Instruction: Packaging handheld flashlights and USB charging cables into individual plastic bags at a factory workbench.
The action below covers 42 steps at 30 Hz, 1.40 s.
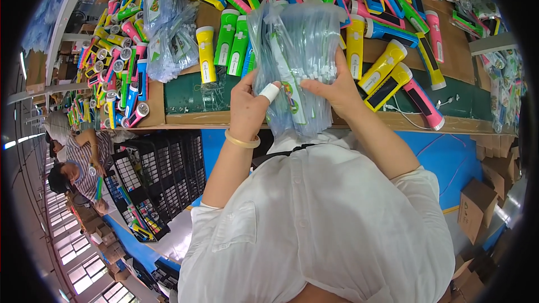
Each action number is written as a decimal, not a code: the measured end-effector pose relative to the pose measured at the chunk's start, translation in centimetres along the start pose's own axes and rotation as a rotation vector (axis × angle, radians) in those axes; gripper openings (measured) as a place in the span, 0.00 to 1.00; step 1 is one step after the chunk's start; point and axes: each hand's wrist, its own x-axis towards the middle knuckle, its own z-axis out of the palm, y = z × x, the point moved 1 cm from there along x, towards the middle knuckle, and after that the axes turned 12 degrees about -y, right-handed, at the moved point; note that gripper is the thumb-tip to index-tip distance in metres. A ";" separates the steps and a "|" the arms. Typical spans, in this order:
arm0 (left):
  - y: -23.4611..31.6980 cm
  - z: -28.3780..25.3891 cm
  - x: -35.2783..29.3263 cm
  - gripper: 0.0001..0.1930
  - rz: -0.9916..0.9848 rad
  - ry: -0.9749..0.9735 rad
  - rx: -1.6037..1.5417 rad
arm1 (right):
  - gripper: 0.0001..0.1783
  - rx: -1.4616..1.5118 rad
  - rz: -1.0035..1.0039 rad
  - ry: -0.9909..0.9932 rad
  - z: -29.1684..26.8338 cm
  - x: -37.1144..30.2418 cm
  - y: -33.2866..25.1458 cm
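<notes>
A thick stack of clear plastic bags [311,39] with printed colour patches is between my hands at the front edge of the workbench. My left hand [251,106] grips its left side; the thumb wears a white wrap and lies on the front of the stack. From the other side my right hand [337,85] clasps it, with the thumb across the front and the fingers partly hidden at the edge. Close to the stack lie green flashlights [225,36], a yellow flashlight [205,56] on the left and another yellow flashlight [355,45] on the right.
Many coloured flashlights cover the cardboard-topped bench [457,39]. More bags [168,28] lie at left, beside a pile of flashlights [120,56]. A white cable [405,113] runs along the right front edge. Black crates [163,174] and a co-worker [84,163] are at lower left.
</notes>
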 end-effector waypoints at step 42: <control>-6.1 -12.2 0.7 0.25 0.057 0.232 0.161 | 0.39 0.183 -0.058 0.222 -6.5 -2.6 -6.3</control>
